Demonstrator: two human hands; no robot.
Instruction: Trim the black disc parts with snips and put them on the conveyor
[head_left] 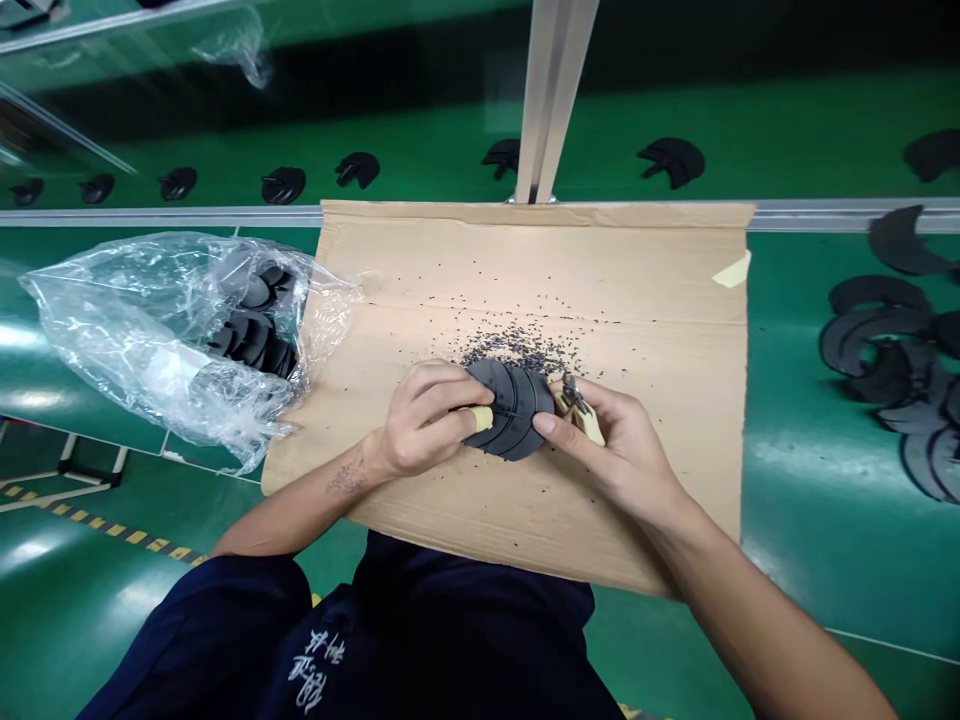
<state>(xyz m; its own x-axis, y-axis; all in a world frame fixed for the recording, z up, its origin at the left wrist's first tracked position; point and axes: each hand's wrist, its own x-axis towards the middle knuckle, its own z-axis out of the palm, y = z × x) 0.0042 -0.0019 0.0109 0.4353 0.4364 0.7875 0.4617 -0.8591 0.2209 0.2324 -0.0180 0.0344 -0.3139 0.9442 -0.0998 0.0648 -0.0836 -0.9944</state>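
My left hand (pixel 429 420), with yellow tape round one finger, is closed on the left edge of a round black plastic part (pixel 512 412) with curved, overlapping blades. My right hand (pixel 626 445) holds a small pair of nippers (pixel 576 403) with pale yellow handles. Its thumb touches the right edge of the part. The nippers' metal end points up and away from me, beside the part. Many tiny black plastic bits (pixel 517 345) lie on the cardboard sheet (pixel 660 320) just beyond my hands.
On the left, a clear plastic bag (pixel 150 330) holds several black parts (pixel 255 340). More curved black parts (pixel 892 350) lie in a loose pile on the green table at right. Single parts (pixel 673 162) form a row beyond the metal rail, where an upright post (pixel 559 100) stands.
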